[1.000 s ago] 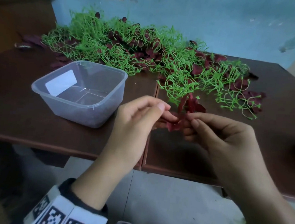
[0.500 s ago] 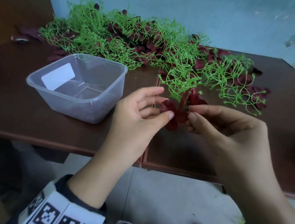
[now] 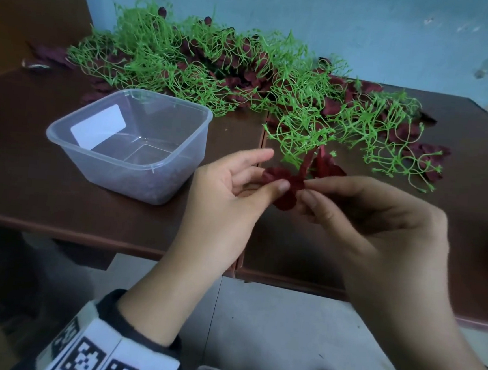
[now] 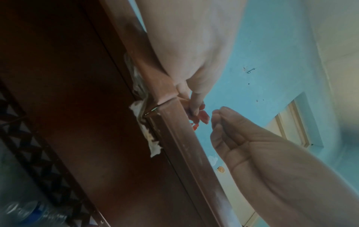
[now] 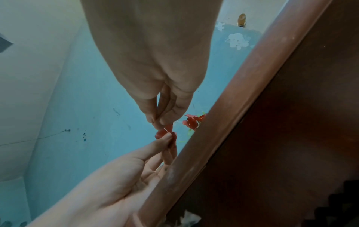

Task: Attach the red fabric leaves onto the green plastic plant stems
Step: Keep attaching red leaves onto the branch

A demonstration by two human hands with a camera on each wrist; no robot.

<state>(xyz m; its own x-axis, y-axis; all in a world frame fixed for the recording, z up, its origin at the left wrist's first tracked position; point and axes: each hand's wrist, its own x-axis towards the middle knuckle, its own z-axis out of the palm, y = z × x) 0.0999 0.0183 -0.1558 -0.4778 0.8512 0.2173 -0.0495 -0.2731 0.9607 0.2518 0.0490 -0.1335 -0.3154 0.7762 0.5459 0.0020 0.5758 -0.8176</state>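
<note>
A dark red fabric leaf cluster (image 3: 288, 188) is held above the front edge of the brown table (image 3: 59, 192). My left hand (image 3: 269, 184) pinches its left lobe between thumb and fingers, index finger stretched out. My right hand (image 3: 305, 194) pinches the right side, where the leaves sit on a green plastic stem (image 3: 302, 148). In the right wrist view the right hand (image 5: 161, 122) and the left thumb pinch the red leaves (image 5: 165, 132). In the left wrist view the left fingers (image 4: 194, 107) hold the red leaves (image 4: 202, 117).
A clear plastic tub (image 3: 131, 142) stands at the left on the table, with nothing inside. A long pile of green stems and red leaves (image 3: 217, 70) lies along the back, by the blue wall (image 3: 368, 33). Loose red leaves (image 3: 428, 159) lie at the right.
My left thumb has shifted along the red leaf and the index finger has straightened. The leaf cluster has spread out between both hands. The camera has tilted slightly down.
</note>
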